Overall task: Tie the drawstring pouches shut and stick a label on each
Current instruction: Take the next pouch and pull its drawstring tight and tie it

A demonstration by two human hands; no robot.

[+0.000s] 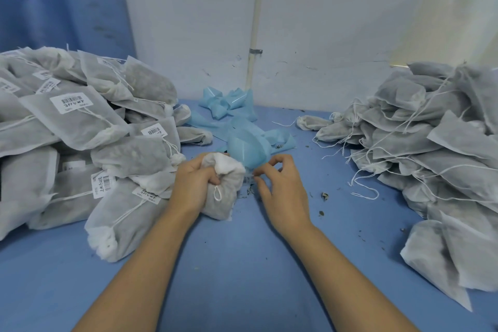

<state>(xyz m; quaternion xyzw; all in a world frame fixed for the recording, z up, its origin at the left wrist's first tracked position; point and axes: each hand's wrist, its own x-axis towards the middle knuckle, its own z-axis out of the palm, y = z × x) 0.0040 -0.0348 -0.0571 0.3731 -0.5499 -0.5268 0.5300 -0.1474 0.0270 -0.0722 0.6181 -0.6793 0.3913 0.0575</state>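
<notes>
Centrally, the left hand (194,180) grips a filled white pouch (226,197) by its gathered neck, fingers curled tight round the fabric, probably to keep the mouth bunched while it is tied. A small loop of drawstring (217,194) hangs below the knuckles. The right hand (283,186) sits just beside the pouch mouth with thumb and forefinger drawn together in a pinch. Whether they hold a cord end or nothing is too fine to tell. The pouch rests on the worktop (242,264) between the two forearms.

Just beyond the hands lie curled blue backing strips (237,121), likely spent label liner. A heap of labelled pouches (80,129), barcodes showing, fills the left side. On the right, well apart, a heap of unlabelled pouches (431,156) trails loose strings, so work seems to pass from right to left. Dark crumbs (324,195) dot the blue surface. Behind stand a scuffed white wall (336,21), a pale pipe (256,21) and a blue curtain (54,0).
</notes>
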